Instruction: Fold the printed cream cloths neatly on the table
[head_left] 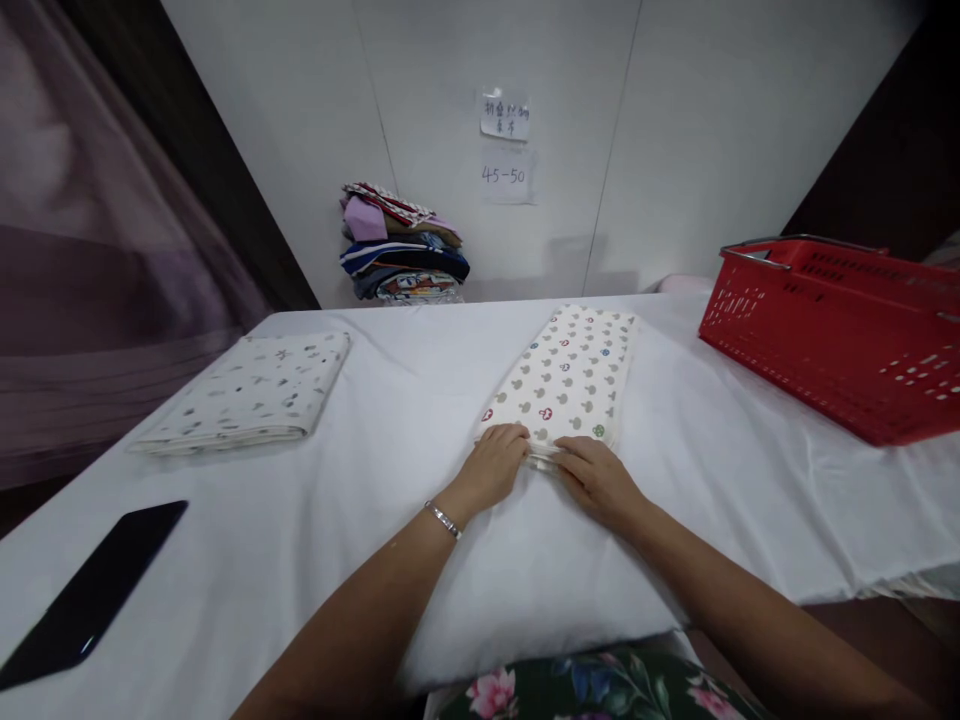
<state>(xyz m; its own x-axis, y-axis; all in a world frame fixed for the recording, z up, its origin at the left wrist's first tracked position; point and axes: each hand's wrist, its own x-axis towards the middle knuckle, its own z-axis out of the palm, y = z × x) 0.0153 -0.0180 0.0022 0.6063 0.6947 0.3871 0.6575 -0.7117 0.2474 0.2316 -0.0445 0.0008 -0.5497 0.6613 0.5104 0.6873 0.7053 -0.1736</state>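
Note:
A cream cloth (570,370) with a print of small mushrooms lies folded into a long strip on the white-covered table. My left hand (495,465) holds the near left corner of that strip, fingers curled over its edge. At the near right part of the same edge, my right hand (596,475) grips the layers, with its fingertips on top. Both thumbs are mostly hidden. Between my hands, several stacked layers show at the fold. Off to the left, a second folded cloth (259,385), white with small grey motifs, lies flat, apart from my hands.
A black flat device (97,590) lies at the table's left front. A red plastic basket (832,340) stands at the right. Behind the table's far edge rises a pile of folded fabrics (405,245). Paper notes (506,145) hang on the wall; a curtain (97,230) hangs left.

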